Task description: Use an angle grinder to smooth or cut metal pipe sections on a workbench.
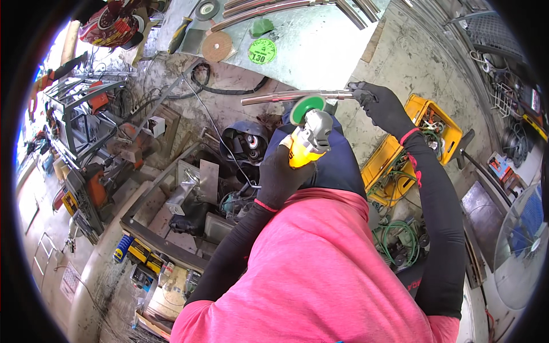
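Observation:
My left hand (283,178), in a dark glove, is closed around the yellow body of an angle grinder (304,152). Its green disc (307,110) faces up and away from me, overlapping the near side of a shiny metal tube (266,98) in this view. Whether disc and tube touch, I cannot tell. The tube lies roughly level, left to right, in front of my legs. At its right end my gloved right hand (382,107) grips it, with the fingers wrapped round that end.
Ahead, a metal-topped table (309,43) bears a brown disc (217,46), a round green label (262,51) and several long metal tubes (269,8). Yellow crates (382,171) with cables stand at right, near a fan (523,246). A metal frame (163,243) with tools lies left.

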